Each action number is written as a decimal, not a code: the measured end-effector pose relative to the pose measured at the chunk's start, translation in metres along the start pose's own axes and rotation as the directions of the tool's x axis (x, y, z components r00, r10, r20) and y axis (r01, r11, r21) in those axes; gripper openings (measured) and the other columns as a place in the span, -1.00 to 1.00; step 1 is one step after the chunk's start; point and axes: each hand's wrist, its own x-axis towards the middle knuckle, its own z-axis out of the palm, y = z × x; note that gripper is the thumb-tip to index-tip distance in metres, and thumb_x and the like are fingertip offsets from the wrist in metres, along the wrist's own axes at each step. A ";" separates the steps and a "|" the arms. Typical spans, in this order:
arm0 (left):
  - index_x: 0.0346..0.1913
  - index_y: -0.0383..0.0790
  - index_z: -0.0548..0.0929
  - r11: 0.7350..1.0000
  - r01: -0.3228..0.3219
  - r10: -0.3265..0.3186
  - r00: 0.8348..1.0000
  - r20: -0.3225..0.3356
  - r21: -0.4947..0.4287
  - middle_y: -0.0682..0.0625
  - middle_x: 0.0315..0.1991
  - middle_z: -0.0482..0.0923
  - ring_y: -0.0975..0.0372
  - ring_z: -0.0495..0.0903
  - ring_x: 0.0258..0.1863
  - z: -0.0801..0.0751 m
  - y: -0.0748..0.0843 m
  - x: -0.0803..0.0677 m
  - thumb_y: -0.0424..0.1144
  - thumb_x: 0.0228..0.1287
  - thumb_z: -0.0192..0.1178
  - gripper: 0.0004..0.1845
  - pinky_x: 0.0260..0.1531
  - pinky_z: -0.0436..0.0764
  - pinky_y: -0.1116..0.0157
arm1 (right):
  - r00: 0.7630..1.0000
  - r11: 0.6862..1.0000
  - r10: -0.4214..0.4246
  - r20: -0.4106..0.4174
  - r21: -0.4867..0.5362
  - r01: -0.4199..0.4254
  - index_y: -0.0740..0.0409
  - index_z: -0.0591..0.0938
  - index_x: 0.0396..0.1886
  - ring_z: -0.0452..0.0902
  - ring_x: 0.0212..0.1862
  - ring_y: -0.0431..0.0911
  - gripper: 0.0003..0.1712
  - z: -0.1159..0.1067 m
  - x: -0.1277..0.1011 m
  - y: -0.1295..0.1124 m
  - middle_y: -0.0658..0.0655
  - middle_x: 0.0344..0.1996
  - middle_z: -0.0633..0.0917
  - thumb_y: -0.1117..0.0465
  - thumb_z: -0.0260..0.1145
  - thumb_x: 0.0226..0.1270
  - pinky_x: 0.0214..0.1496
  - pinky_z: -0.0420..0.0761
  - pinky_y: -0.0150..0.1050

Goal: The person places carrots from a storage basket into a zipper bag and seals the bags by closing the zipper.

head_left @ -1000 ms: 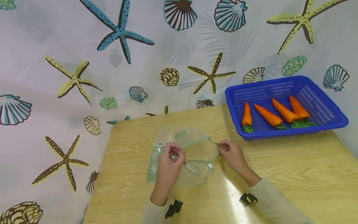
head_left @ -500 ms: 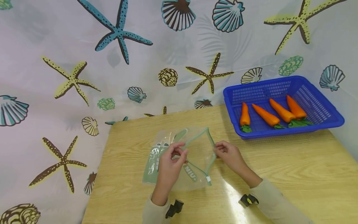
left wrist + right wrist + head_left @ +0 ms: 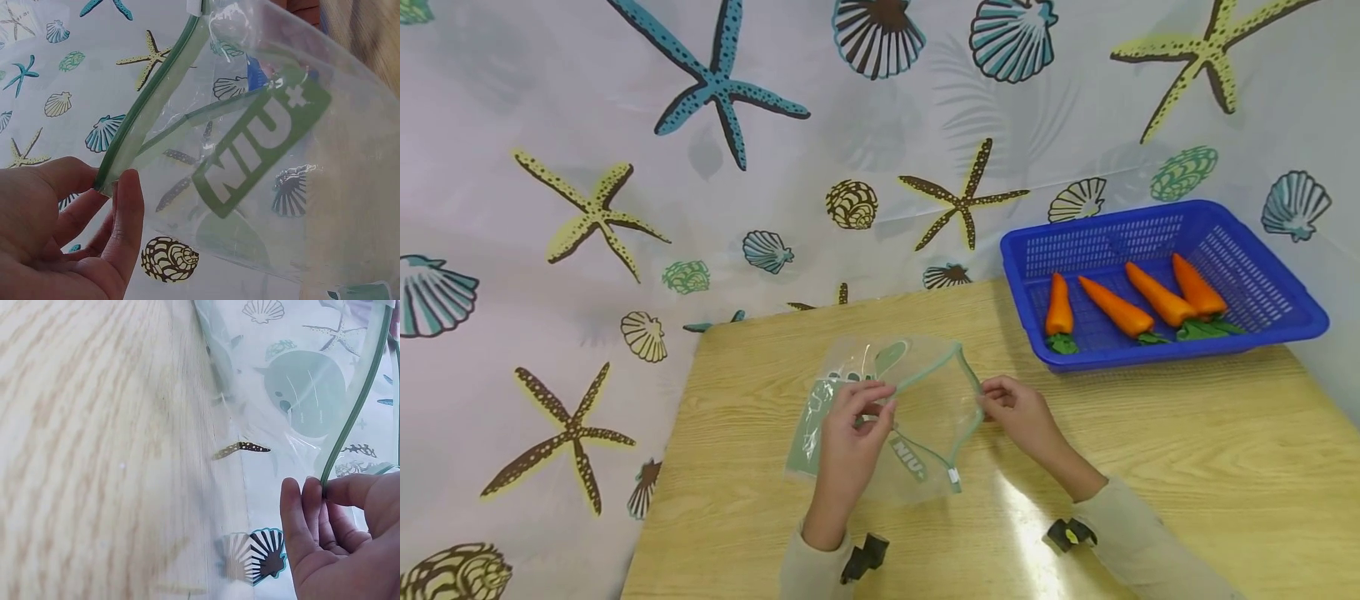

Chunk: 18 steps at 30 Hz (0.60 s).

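Seashore-patterned fabric [image 3: 850, 108] is hanging as a backdrop behind the blue basket [image 3: 1157, 355], and a wood-grain table [image 3: 1150, 442] is extending beneath the basket and toward the person. Forward and left of the basket, a clear plastic bag [image 3: 910, 460] is gaping at its mouth; whether its closed end is touching the table cannot be told. Both hands are working apart from each other on the basket's near left side: the left hand [image 3: 855, 429] is pinching the mouth's wall farther from the basket, the right hand [image 3: 1018, 412] the wall nearer it. Four orange carrots [image 3: 1117, 307] are lying inside the basket. Around the bag's mouth, a green zip strip [image 3: 150, 97] is bowing into a rough diamond, while a white slider [image 3: 954, 476] is sitting at the end farther from the basket. Sound technique is probably involving an even outward draw on both walls, a light pinch right at the strip so that neither wall is folding inward, and a slider resting clear of both hands.
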 end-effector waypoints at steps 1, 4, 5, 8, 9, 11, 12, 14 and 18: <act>-0.13 -0.42 0.62 1.000 -0.007 0.007 1.000 -0.006 0.008 -0.21 -0.07 0.48 0.09 0.60 -0.33 0.000 0.000 0.000 -0.48 0.22 0.17 -0.83 -0.42 0.64 0.36 | 1.000 1.000 0.001 0.002 0.000 -0.001 0.41 0.56 -0.14 0.56 -0.25 0.13 -0.74 -0.001 -0.001 -0.003 0.28 -0.30 0.58 0.30 0.27 0.26 -0.23 0.63 -0.04; -0.14 -0.44 0.62 0.999 -0.041 0.041 0.998 -0.044 -0.009 -0.20 -0.09 0.51 0.09 0.60 -0.35 -0.001 0.000 0.001 -0.50 0.21 0.17 -0.84 -0.43 0.64 0.34 | 1.000 1.000 0.007 0.003 0.022 -0.007 0.47 0.54 -0.13 0.55 -0.26 0.24 -0.76 -0.003 -0.003 -0.011 0.34 -0.30 0.57 0.37 0.25 0.26 -0.22 0.61 0.01; -0.15 -0.44 0.63 0.998 -0.053 0.052 0.997 -0.058 -0.020 -0.20 -0.11 0.52 0.08 0.60 -0.35 -0.001 0.000 0.002 -0.50 0.21 0.17 -0.84 -0.43 0.65 0.33 | 1.000 1.000 0.010 0.003 0.026 -0.010 0.49 0.53 -0.14 0.55 -0.26 0.25 -0.76 -0.003 -0.004 -0.013 0.35 -0.31 0.57 0.38 0.24 0.26 -0.22 0.60 0.02; -0.16 -0.47 0.62 0.993 -0.080 0.074 0.994 -0.077 -0.085 -0.21 -0.14 0.53 -0.01 0.60 -0.36 -0.002 0.000 0.003 -0.52 0.19 0.17 -0.85 -0.42 0.65 0.29 | 1.000 0.999 0.016 0.009 0.046 -0.016 0.50 0.52 -0.14 0.58 -0.32 0.20 -0.75 -0.005 -0.003 -0.010 0.33 -0.33 0.57 0.39 0.24 0.26 -0.23 0.61 0.00; -0.16 -0.47 0.61 0.991 -0.078 0.071 0.995 -0.072 -0.107 -0.22 -0.14 0.53 -0.03 0.60 -0.35 -0.002 0.000 0.003 -0.52 0.19 0.18 -0.84 -0.41 0.65 0.28 | 1.000 0.999 0.021 0.015 0.048 -0.021 0.49 0.53 -0.13 0.59 -0.33 0.15 -0.75 -0.005 -0.002 -0.007 0.31 -0.33 0.57 0.37 0.25 0.26 -0.23 0.62 -0.03; -0.16 -0.47 0.61 0.990 -0.064 0.057 0.997 -0.052 -0.125 -0.23 -0.14 0.53 -0.03 0.60 -0.33 -0.001 -0.001 0.004 -0.51 0.18 0.20 -0.83 -0.39 0.65 0.29 | 0.999 0.998 0.026 0.035 0.063 -0.028 0.47 0.53 -0.12 0.59 -0.35 0.05 -0.72 -0.004 0.000 -0.001 0.28 -0.33 0.58 0.33 0.27 0.26 -0.22 0.62 -0.05; -0.16 -0.47 0.61 0.990 -0.051 0.046 0.998 -0.040 -0.133 -0.23 -0.14 0.52 -0.02 0.60 -0.32 0.000 -0.001 0.004 -0.51 0.18 0.21 -0.83 -0.38 0.65 0.29 | 0.999 0.997 0.022 0.048 0.070 -0.025 0.47 0.52 -0.11 0.59 -0.35 0.01 -0.69 -0.003 0.000 0.002 0.27 -0.32 0.58 0.31 0.27 0.26 -0.22 0.63 -0.07; -0.15 -0.45 0.61 0.990 -0.026 0.023 0.999 -0.024 -0.136 -0.22 -0.13 0.52 0.02 0.60 -0.30 0.001 -0.002 0.005 -0.49 0.17 0.22 -0.82 -0.37 0.65 0.30 | 0.997 0.995 0.021 0.077 0.094 -0.028 0.45 0.52 -0.08 0.58 -0.33 -0.04 -0.65 -0.001 0.000 0.006 0.27 -0.30 0.58 0.26 0.29 0.26 -0.21 0.63 -0.07; -0.13 -0.44 0.61 0.990 -0.005 0.002 1.000 -0.019 -0.138 -0.20 -0.13 0.51 0.05 0.60 -0.29 0.003 -0.005 0.005 -0.47 0.17 0.23 -0.80 -0.38 0.65 0.29 | 0.993 0.991 0.014 0.117 0.132 -0.030 0.42 0.51 -0.05 0.59 -0.32 -0.03 -0.60 0.001 -0.002 0.004 0.29 -0.28 0.58 0.19 0.29 0.27 -0.18 0.62 -0.02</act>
